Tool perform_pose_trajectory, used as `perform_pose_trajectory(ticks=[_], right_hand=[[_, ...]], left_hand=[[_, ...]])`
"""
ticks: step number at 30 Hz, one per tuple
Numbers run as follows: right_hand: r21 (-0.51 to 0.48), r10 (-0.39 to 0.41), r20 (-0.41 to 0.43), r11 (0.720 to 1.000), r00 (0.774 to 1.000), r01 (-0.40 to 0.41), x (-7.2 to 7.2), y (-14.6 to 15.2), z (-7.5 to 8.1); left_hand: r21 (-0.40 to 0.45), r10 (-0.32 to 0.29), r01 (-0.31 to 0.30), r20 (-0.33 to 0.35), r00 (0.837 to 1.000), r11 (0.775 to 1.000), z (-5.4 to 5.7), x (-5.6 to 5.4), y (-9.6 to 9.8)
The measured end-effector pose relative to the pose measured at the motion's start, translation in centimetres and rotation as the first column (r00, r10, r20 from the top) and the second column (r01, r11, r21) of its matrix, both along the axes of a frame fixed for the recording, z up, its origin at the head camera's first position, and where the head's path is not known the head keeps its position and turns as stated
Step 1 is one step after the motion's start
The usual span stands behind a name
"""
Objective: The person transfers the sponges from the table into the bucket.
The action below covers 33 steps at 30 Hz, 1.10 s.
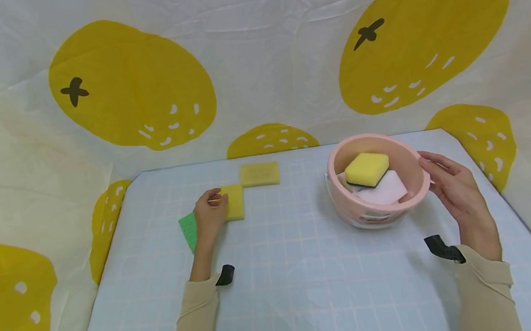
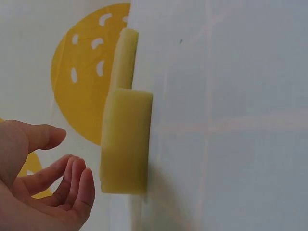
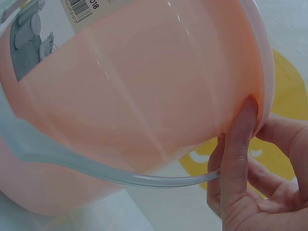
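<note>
My right hand [image 1: 459, 191] grips the rim of a pink bucket [image 1: 354, 207] on its right side. In the right wrist view, fingers press the bucket's wall just under the rim, beside its pale handle [image 3: 144, 180]. Inside the bucket, a yellow sponge with a dark underside [image 1: 367, 169] lies on white blocks [image 1: 386, 189]. My left hand [image 1: 210, 211] hovers with loosely bent fingers and holds nothing. Close beside it is a yellow sponge [image 1: 235, 203], which the left wrist view shows as a thick block [image 2: 126, 144] apart from the fingertips.
A second yellow sponge [image 1: 260, 174] lies farther back near the wall. A green piece [image 1: 188, 230] sits partly hidden under the left hand and forearm. The table has a pale blue checked cover [image 1: 297, 286]. A cloth with yellow fruit prints [image 1: 280, 77] rises behind it.
</note>
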State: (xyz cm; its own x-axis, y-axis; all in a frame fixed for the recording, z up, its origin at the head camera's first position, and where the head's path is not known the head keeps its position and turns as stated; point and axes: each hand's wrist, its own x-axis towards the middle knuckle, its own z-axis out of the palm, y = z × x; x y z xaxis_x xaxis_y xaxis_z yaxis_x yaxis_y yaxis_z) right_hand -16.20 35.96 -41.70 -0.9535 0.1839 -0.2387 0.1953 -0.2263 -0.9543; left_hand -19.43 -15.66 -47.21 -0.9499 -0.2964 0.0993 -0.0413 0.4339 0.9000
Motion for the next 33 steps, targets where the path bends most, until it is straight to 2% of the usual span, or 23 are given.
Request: perform_pose_trajectory(ticks=[4, 9, 15, 20, 24, 29, 33], right_hand=[[-0.011, 0.006, -0.009, 1.0, 1.0, -0.006, 0.0, 0.0, -0.1], [-0.007, 0.007, -0.008, 1.0, 1.0, -0.007, 0.0, -0.1, -0.2], [-0.012, 0.002, -0.008, 1.0, 1.0, -0.002, 0.0, -0.1, -0.2], [-0.031, 0.007, -0.025, 1.0, 1.0, -0.007, 0.0, 0.0, -0.2], [-0.025, 0.004, -0.026, 1.0, 1.0, -0.004, 0.0, 0.0, -0.2], [-0.027, 0.005, -0.018, 1.0, 1.0, -0.005, 0.0, -0.1, -0.2], [-0.037, 0.009, -0.022, 0.999, 1.0, -0.01, 0.0, 0.0, -0.2]], left_hand=[[0.016, 0.01, -0.011, 0.044, 0.999, 1.0, -0.5, 0.1, -0.6], [-0.006, 0.009, -0.009, 0.129, 0.992, 1.0, -1.1, 0.1, -1.2], [-0.054, -0.062, 0.076, 0.223, 0.973, 0.996, -1.7, -0.1, -1.6], [-0.116, -0.088, 0.118, 0.23, 0.969, 0.986, -2.1, -0.1, -1.6], [-0.113, -0.073, 0.105, 0.256, 0.964, 0.988, -1.9, 0.0, -1.5], [-0.098, -0.062, 0.096, 0.305, 0.95, 0.991, -1.2, 0.2, -1.2], [-0.072, -0.068, 0.094, 0.311, 0.948, 0.993, -0.7, 0.4, -1.0]])
